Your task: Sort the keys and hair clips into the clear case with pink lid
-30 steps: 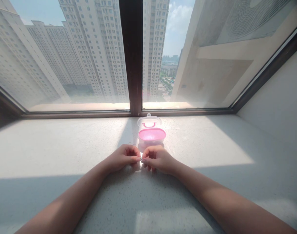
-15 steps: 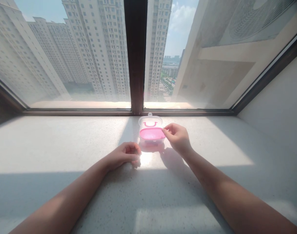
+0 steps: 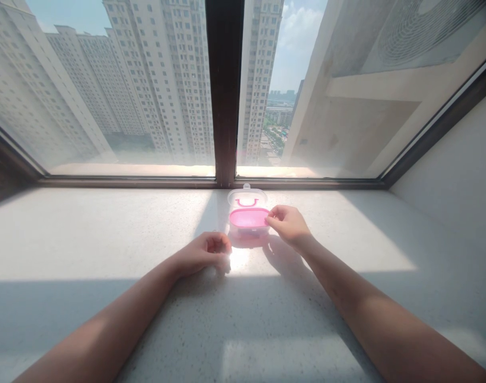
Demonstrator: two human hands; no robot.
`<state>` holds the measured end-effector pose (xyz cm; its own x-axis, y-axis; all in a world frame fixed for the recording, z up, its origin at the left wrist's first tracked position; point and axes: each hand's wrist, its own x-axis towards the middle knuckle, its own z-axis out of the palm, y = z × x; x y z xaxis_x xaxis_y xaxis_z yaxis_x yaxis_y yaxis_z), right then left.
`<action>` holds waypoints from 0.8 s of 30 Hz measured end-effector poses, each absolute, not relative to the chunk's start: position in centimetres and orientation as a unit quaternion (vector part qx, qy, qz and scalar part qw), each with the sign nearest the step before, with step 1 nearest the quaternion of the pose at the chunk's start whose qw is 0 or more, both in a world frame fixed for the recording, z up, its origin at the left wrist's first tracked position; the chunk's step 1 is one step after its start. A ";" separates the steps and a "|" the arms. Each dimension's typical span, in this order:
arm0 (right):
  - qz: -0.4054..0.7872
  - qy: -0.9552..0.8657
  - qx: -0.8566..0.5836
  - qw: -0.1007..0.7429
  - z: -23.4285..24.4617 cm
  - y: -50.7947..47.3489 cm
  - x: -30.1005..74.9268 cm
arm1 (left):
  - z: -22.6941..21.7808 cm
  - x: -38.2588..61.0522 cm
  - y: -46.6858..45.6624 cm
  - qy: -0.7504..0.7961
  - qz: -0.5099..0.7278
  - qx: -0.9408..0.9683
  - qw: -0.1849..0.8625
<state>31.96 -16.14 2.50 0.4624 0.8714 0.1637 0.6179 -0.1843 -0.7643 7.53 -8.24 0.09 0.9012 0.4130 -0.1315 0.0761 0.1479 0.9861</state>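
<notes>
A small clear plastic box point(image 3: 248, 232) stands on the sill, its clear lid point(image 3: 247, 194) with a pink handle tipped back towards the window. A pink oval tray point(image 3: 248, 217) lies across the box's top. At the tray's right end, my right hand point(image 3: 286, 222) pinches its rim between thumb and fingers. My left hand point(image 3: 205, 252) rests on the sill, just left of and nearer than the box, apart from it. Its fingers curl in to the thumb; glare hides whatever may be between the tips.
The speckled white windowsill point(image 3: 107, 234) carries bands of sun and shadow. Behind the box runs a dark window frame point(image 3: 225, 106), close to the raised lid. A white wall point(image 3: 458, 154) bounds the right side. Tall buildings show through the glass.
My right hand has dipped very slightly at the pink tray's right end. The left hand and the box stay nearly where they were; the view has shifted a little.
</notes>
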 end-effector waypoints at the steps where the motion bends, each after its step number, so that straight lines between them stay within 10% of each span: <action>1: 0.154 -0.494 -0.755 0.403 2.5 -16.2 31.9 | 0.1 7.5 -8.2 0.192 0.114 0.643 0.733; 18: 0.040 -0.505 -0.683 0.526 3.3 -17.5 30.4 | 0.1 7.2 -7.7 0.197 0.210 0.555 0.780; 24: 0.074 -0.652 -0.588 0.473 2.4 -19.1 27.6 | 0.7 7.1 -6.9 0.315 0.371 0.625 0.611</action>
<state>27.58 -19.14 2.45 0.1402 0.8360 0.5305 0.6968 0.2973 -0.6527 7.06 -6.88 0.71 0.5263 0.8467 0.0786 -0.0598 -0.0554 0.9967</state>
